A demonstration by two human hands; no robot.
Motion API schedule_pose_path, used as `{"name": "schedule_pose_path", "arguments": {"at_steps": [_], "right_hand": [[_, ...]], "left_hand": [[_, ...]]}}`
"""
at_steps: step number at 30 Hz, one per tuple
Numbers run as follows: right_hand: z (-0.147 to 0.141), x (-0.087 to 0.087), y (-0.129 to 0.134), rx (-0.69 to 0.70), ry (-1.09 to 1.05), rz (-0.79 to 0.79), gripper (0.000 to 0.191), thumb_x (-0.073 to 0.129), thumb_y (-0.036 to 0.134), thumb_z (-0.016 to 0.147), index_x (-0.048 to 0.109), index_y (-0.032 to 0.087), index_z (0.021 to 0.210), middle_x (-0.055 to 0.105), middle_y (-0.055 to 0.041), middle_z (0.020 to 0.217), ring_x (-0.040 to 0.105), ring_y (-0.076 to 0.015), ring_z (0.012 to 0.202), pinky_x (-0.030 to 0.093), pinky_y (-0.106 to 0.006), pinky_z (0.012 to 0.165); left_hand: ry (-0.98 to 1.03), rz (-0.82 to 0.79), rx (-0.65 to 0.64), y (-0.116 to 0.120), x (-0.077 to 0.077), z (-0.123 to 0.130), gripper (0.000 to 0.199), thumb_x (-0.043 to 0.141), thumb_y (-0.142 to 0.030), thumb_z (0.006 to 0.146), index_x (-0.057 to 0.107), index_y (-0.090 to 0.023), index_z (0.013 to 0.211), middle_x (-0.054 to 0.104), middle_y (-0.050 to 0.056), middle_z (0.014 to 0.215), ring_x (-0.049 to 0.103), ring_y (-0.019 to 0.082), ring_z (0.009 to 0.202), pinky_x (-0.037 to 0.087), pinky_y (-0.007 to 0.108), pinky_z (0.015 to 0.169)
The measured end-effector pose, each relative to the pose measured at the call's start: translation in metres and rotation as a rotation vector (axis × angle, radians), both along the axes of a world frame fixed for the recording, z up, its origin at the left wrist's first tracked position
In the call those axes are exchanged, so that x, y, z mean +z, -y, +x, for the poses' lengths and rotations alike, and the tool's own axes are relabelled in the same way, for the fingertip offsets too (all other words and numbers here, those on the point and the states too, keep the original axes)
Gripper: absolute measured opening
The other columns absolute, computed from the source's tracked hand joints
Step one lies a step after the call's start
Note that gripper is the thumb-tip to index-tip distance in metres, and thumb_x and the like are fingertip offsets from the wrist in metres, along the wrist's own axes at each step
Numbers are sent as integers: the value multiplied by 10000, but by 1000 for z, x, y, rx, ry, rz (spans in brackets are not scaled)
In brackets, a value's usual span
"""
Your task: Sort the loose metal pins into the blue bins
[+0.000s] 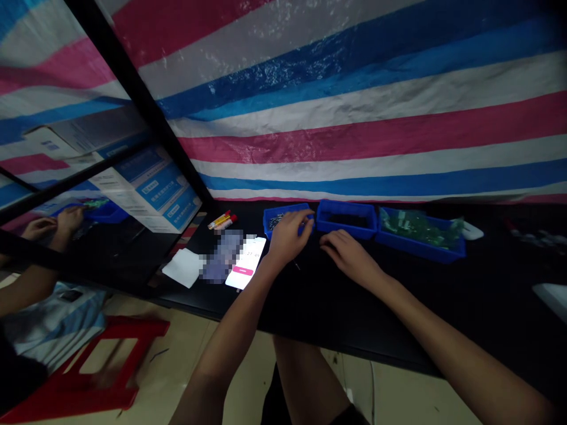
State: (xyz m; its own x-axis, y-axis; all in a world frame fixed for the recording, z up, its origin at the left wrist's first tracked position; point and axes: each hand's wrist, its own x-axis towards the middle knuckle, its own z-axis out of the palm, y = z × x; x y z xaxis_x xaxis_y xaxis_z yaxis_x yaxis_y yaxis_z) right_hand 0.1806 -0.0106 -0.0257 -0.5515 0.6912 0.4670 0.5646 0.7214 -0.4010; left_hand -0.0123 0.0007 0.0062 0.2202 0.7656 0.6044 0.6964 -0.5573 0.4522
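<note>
My left hand (289, 235) is over the right part of a small blue bin (267, 221) that holds several shiny metal pieces (275, 219), thin like screws or pins. Its fingers are bent and drawn together; whatever they pinch is too small to make out. In front of a second blue bin (348, 231), dark inside, my right hand (349, 252) rests low near the tabletop. The fingers there are curled and pressed together, and their tips hide anything between them. A small thin metal piece (297, 266) lies on the black table below my left hand.
A third blue bin (420, 247) holds green bags (416, 227). Left of my arm lie a lit phone (245, 264), white paper (182, 268) and a yellow-and-red tube (220, 221). Beyond a black post (142, 100) are boxes (150, 189) and another person's hands (57, 221).
</note>
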Motion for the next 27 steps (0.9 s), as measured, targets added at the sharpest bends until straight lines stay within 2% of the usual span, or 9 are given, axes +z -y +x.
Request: {"name": "schedule_pose_path", "arguments": {"at_steps": [7,10,13,19,27], "right_hand": [[6,9,0,-99,-207,41,52,533,246,940,549,238,990,621,-60,935,574,-237,898,478,-390,789],[6,10,2,-118,-227,52,52,541,267,942,555,237,982,616,-54,913,576,-229,876,478,-378,772],[5,11,4,-109,-224,69,78,528,271,947,567,235,1004,622,-61,923,578,-233,886,479,-378,770],[4,13,4,-161,-221,82,204,520,303,945,574,239,1131,648,-90,1018,588,-261,933,488,-416,804],[4,12,5,-198,-198,132,114,496,296,962,582,224,988,640,-67,927,579,-240,891,468,-399,823]], "left_hand": [[-115,-249,-236,3,1,6,265,490,-341,966,699,-179,946,707,41,869,618,161,773,460,278,737],[-50,-360,-313,2,0,6,254,510,-347,956,694,-172,936,706,24,838,611,138,725,442,253,698],[99,-431,-378,1,-2,5,206,560,-333,930,677,-164,947,710,21,858,632,132,752,453,238,708],[232,-470,-364,0,1,2,170,581,-307,912,654,-158,948,695,27,866,630,128,755,460,234,691],[233,-427,-374,1,1,4,134,582,-274,908,636,-162,959,681,24,891,610,117,752,467,241,721]]}}
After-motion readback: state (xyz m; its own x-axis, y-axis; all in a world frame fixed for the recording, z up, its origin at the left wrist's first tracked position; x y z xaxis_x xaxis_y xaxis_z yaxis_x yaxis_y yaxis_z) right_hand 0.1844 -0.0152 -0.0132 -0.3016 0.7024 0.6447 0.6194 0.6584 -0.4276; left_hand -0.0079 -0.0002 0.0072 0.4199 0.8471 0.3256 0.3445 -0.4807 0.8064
